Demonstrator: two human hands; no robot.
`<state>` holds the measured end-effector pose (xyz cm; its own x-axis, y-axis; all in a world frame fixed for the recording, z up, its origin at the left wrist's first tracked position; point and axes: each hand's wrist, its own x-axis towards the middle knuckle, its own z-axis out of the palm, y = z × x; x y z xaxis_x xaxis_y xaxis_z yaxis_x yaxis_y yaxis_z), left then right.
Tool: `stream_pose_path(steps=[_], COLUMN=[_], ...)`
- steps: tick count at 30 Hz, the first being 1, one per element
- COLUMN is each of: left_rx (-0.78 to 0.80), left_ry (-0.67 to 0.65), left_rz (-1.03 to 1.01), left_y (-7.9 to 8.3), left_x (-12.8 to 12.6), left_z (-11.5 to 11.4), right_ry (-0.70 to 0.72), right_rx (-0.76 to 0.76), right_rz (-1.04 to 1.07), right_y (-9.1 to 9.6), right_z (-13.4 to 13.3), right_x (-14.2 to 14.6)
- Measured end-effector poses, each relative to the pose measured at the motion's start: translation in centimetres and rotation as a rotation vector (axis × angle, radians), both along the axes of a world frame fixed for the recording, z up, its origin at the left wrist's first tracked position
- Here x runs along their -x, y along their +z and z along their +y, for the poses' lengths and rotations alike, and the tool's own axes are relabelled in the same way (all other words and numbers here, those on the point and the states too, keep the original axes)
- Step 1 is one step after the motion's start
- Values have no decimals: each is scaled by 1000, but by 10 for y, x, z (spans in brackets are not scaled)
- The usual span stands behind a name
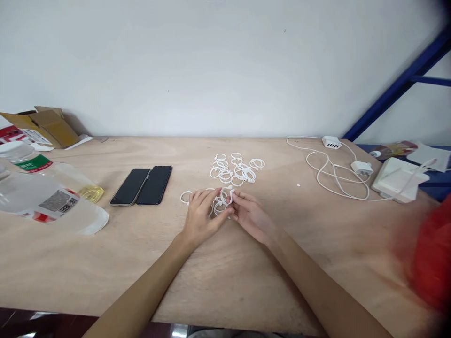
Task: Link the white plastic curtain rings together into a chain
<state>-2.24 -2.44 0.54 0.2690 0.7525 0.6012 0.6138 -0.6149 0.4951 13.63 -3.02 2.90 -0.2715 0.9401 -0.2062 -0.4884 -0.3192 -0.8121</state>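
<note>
White plastic ring (230, 191): between both hands' fingertips, nearer the right; its long axis is unclear.
Right hand (252, 218): thumb and finger pinched on the ring's edge.
Left hand (202, 213): half-curled alongside; grip cannot be told.
Loose rings (238, 172): just beyond both hands.

Left forearm (143, 291) bare, 7 o'clock; left hand (201, 213) back up, fingers bent, thumb toward 2 o'clock. Right forearm (313, 281) bare, 5 o'clock; right hand (252, 217) pinching, fingertips toward 10 o'clock.
</note>
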Motion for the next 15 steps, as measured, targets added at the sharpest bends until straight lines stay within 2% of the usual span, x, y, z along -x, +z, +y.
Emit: stream_pose_path(steps=[4, 8, 15], left_rx=[29, 8, -101], left_ry=[5, 0, -37], left_rz=[-88, -82, -20], left_y=[-1, 1, 2], left_x=[0, -1, -1], left_z=[1, 1, 2], right_ry=[44, 64, -104], right_rx=[13, 5, -95], right_rz=[118, 114, -94], right_y=[0, -1, -3], right_z=[-3, -4, -3], right_x=[5, 5, 4])
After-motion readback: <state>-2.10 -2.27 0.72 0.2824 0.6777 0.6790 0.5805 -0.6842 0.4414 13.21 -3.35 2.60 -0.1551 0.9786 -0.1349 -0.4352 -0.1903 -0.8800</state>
